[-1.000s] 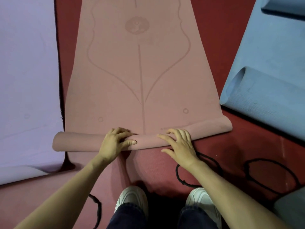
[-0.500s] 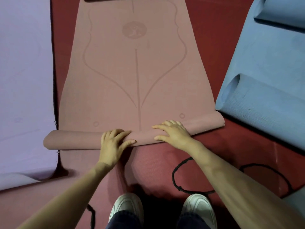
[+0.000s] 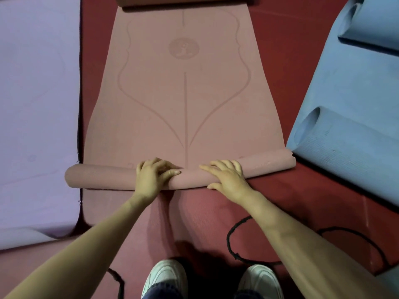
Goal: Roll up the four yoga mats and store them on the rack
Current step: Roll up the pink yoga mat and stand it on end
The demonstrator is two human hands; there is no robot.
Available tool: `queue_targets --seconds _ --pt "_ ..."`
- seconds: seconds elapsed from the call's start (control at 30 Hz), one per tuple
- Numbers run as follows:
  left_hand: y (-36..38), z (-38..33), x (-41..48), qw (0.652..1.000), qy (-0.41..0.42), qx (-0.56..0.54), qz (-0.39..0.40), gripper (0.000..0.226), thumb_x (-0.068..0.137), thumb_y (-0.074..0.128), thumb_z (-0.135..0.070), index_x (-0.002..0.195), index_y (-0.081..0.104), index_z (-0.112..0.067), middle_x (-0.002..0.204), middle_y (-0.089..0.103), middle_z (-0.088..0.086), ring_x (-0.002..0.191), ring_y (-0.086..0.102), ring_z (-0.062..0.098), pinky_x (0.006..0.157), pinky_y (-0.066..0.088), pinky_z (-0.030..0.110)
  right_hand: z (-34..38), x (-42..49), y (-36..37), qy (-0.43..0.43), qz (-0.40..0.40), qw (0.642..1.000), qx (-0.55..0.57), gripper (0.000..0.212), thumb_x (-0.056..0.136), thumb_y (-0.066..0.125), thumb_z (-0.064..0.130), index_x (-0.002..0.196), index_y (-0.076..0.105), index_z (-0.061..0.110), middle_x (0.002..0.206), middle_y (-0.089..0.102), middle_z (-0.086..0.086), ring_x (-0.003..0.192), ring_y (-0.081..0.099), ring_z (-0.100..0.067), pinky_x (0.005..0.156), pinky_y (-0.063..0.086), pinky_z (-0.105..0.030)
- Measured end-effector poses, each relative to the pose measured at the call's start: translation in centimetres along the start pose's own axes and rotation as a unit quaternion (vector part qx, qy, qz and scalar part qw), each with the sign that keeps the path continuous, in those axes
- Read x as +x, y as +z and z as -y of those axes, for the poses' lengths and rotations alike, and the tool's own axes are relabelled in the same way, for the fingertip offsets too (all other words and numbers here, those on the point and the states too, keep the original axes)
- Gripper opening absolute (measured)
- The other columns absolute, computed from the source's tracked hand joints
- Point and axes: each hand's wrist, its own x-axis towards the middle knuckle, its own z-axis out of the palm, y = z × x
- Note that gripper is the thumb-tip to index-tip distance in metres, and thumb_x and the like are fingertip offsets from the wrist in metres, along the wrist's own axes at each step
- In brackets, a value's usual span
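A pink mat (image 3: 183, 104) lies on the red floor (image 3: 302, 195), stretched out away from the person. Its near end is wound into a long roll (image 3: 103, 176) that lies across in front of them. The far end curls up a little too.

Both hands are on the middle of the roll, near each other but not touching. The left hand (image 3: 154, 176) has its fingers bent over the top of the roll and its thumb along the near side, so its grip is closed around the roll. The right hand (image 3: 228, 180) lies flat on the roll with its fingers spread and mostly straight. Its grip is open and it just presses down.

A purple mat (image 3: 36, 104) lies flat just beside the pink one on the left. A blue mat (image 3: 349, 108) lies on the right with its ends curled. A black cord (image 3: 228, 240) loops on the floor near the person's white shoes (image 3: 165, 277).
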Motion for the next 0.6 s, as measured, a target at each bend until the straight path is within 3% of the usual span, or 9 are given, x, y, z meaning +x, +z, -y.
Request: queue_targets --seconds 0.1,0.27,0.43,0.6 --pt "1.2 0.5 -1.9 0.992 0.085 0.068 -0.062 0.047 0.087 0.043 -0.057 0.093 0.074 -0.022 0.090 0.065 -0.002 0.084 0.059 0.025 0.085 0.034 0.035 -0.2 0.6 -0.7 -0.005 0.025 1.000 0.017 0.061 0.086 0.063 0.037 0.142 0.037 0.039 0.133 0.043 0.009 0.127 0.032 -0.013 0.105 0.002 -0.026" --pt "1.5 2.5 -2.6 0.956 0.198 0.208 -0.057 0.066 0.086 0.042 -0.065 0.117 0.065 -0.011 0.105 0.064 0.007 0.091 0.056 0.028 0.089 0.040 0.040 -0.2 1.1 -1.1 0.005 0.045 0.999 -0.001 0.062 0.086 0.062 0.040 0.142 0.036 0.041 0.134 0.044 0.010 0.126 0.034 -0.013 0.106 0.007 -0.028" --pt "0.9 1.9 -2.1 0.943 0.210 0.258 -0.036 0.071 0.093 0.024 -0.065 0.116 0.065 -0.012 0.094 0.066 0.007 0.082 0.062 0.031 0.081 0.037 0.035 0.3 0.9 -1.3 0.015 0.047 0.997 -0.052 0.061 0.090 0.056 0.042 0.145 0.029 0.041 0.140 0.043 0.007 0.129 0.034 -0.015 0.108 0.013 -0.031" --pt "0.9 1.6 -4.4 0.946 0.213 0.239 -0.056 0.062 0.092 0.033 -0.060 0.115 0.065 -0.012 0.092 0.066 0.005 0.082 0.058 0.027 0.080 0.038 0.036 1.5 -1.3 -0.9 0.016 0.012 0.998 -0.067 0.060 0.089 0.057 0.042 0.144 0.033 0.040 0.131 0.050 0.005 0.122 0.042 -0.018 0.107 0.020 -0.032"
